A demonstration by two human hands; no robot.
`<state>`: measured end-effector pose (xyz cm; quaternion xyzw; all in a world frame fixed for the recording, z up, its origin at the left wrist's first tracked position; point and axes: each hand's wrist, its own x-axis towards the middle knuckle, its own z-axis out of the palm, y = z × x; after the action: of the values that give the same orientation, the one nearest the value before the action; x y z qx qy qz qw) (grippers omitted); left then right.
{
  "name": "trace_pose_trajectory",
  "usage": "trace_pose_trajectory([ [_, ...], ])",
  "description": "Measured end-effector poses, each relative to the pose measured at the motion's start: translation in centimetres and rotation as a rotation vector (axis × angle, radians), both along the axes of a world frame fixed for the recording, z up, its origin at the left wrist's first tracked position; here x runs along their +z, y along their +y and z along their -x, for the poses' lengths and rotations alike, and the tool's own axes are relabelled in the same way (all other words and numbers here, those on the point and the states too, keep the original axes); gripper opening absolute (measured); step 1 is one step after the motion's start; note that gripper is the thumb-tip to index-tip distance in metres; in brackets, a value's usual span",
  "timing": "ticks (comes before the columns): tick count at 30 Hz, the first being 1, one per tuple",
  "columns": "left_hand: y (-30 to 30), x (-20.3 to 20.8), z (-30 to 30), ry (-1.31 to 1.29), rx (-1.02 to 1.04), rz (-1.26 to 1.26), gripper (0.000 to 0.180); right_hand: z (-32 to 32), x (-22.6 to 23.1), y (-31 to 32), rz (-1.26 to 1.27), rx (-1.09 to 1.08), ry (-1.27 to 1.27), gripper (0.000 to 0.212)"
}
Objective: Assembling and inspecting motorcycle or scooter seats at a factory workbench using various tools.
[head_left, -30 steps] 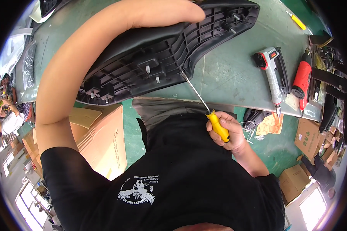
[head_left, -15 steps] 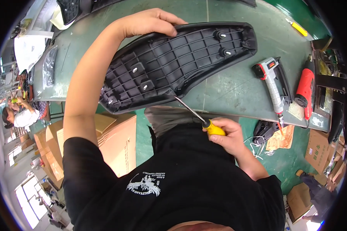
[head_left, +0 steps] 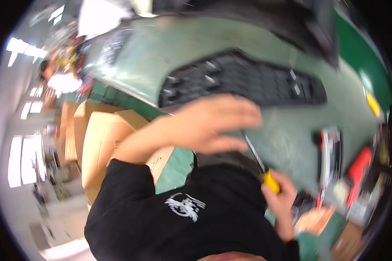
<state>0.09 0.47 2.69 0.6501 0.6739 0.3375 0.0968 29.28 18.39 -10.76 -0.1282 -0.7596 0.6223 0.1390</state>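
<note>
A long black vehicle seat (head_left: 265,82) lies on the green worktable (head_left: 270,117), its ribbed plastic underside and several metal studs facing up. My left hand (head_left: 217,122) hovers at the seat's near edge, thumb and fingers apart, holding nothing; it is blurred by motion. In my right hand (head_left: 283,193), closer to my body, is a screwdriver (head_left: 272,182), gripped by its yellow handle. Its metal shaft points up and left toward my left hand, clear of the seat.
A staple gun (head_left: 331,156) and a red heat gun (head_left: 359,172) lie at the table's right. A yellow-handled cutter (head_left: 373,105) is farther right. Large black pieces (head_left: 257,17) fill the far side. Cardboard boxes (head_left: 102,139) stand at left, with a person (head_left: 63,82) beyond.
My left hand has let go of the seat's far edge and come toward me. The seat now lies farther off and turned; the screwdriver tip has left its edge. The view has swung.
</note>
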Motion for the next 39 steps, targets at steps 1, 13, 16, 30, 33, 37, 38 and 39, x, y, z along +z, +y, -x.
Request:
trace_pose_trajectory([
  [1,-0.9,-0.2,-0.6,-0.048,-0.009,-0.006,0.039,0.6,0.4,-0.1,-0.069,0.027,0.102,0.042],
  [13,-16.8,-0.5,-2.6,-0.3,0.166,1.032,0.035,4.5,2.5,2.0,-0.117,0.285,0.094,0.042],
  [16,-16.3,2.6,-1.1,-0.284,0.158,0.828,0.039,5.4,3.4,2.4,-0.124,0.203,0.079,0.044],
  [30,6.6,-0.2,8.1,0.15,0.396,0.504,0.057,-0.6,5.0,2.7,0.064,-0.005,-0.21,0.056],
  [33,6.1,2.6,4.7,0.169,0.347,0.562,0.054,-1.7,5.4,2.7,-0.062,0.024,-0.181,0.054],
  [37,5.2,1.6,3.6,-0.052,0.129,0.363,0.051,-1.7,6.1,3.0,-0.017,0.114,-0.247,0.053],
  [38,5.5,1.0,3.7,0.03,-0.073,0.299,0.053,-1.5,6.2,3.1,-0.108,0.137,-0.253,0.053],
  [39,5.6,0.6,3.8,0.014,-0.071,0.3,0.053,-1.2,5.9,3.1,-0.197,0.164,-0.251,0.053],
])
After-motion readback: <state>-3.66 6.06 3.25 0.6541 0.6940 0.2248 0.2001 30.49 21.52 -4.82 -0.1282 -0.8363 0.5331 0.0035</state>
